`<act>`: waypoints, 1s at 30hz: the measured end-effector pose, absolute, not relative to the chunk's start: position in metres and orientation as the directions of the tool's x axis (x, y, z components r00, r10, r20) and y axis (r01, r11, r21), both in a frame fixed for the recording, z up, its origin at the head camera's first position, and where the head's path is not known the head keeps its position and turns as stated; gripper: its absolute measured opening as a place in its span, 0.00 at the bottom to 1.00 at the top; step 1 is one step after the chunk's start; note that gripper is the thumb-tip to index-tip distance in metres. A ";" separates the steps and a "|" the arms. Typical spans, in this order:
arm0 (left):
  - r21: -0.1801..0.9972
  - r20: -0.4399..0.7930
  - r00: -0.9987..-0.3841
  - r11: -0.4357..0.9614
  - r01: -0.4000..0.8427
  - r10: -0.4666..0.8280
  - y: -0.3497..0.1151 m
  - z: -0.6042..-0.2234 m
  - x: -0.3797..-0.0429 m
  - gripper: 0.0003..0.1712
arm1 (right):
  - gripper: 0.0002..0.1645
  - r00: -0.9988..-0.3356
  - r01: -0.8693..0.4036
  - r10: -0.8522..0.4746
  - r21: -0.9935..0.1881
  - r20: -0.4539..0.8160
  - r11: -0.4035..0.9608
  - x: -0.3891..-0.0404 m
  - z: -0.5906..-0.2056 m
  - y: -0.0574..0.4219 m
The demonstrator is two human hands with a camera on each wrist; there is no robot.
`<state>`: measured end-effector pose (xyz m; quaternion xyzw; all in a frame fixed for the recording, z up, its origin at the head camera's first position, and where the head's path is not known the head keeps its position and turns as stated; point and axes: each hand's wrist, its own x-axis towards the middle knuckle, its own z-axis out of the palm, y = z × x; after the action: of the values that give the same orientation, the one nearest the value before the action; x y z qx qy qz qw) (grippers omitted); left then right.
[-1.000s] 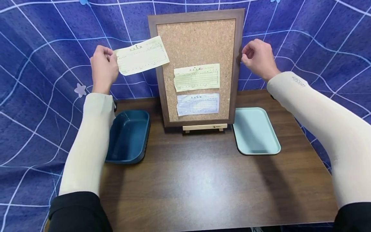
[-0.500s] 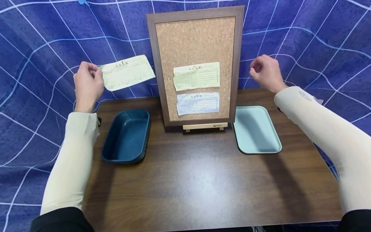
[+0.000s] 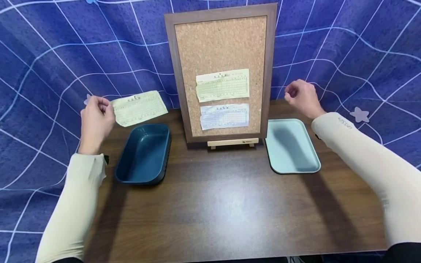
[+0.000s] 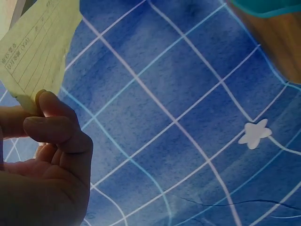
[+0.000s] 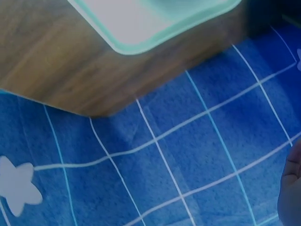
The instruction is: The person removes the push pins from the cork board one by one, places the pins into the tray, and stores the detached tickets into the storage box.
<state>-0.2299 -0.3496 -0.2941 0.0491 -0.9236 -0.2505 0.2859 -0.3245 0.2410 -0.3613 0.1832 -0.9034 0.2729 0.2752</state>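
Observation:
In the head view my left hand (image 3: pixel 97 122) pinches a pale yellow-green printed slip (image 3: pixel 139 109) by its left edge, beyond and above the back rim of the dark blue tray (image 3: pixel 143 155). The left wrist view shows the slip's corner between thumb and fingers. My right hand (image 3: pixel 304 98) hovers above the far edge of the pale mint tray (image 3: pixel 292 146), fingers curled and thumb near the index finger. Nothing visible is held there. On the framed corkboard (image 3: pixel 220 44), a green slip (image 3: pixel 223 86) hangs above a bluish slip (image 3: pixel 225 117).
The corkboard leans on a small wooden stand (image 3: pixel 232 143) at the back of the brown table (image 3: pixel 210 204). Behind it hangs a blue curtain (image 3: pixel 138 33) with white grid lines. The trays stand on either side of the board.
My left hand has carried the slip left and down, away from the board's upper left edge. My right hand has moved down and slightly right, away from the board's right edge.

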 end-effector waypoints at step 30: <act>0.464 0.382 -0.882 0.883 -0.074 -0.275 -0.373 -0.389 -0.181 0.10 | 0.03 -0.954 -0.269 -0.141 -0.544 0.265 0.795 -0.302 -0.451 0.255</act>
<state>-0.1807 -0.3734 -0.3886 0.0925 -0.9440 -0.2235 0.2243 -0.3016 0.2549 -0.4510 0.1089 -0.9414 0.3012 0.1057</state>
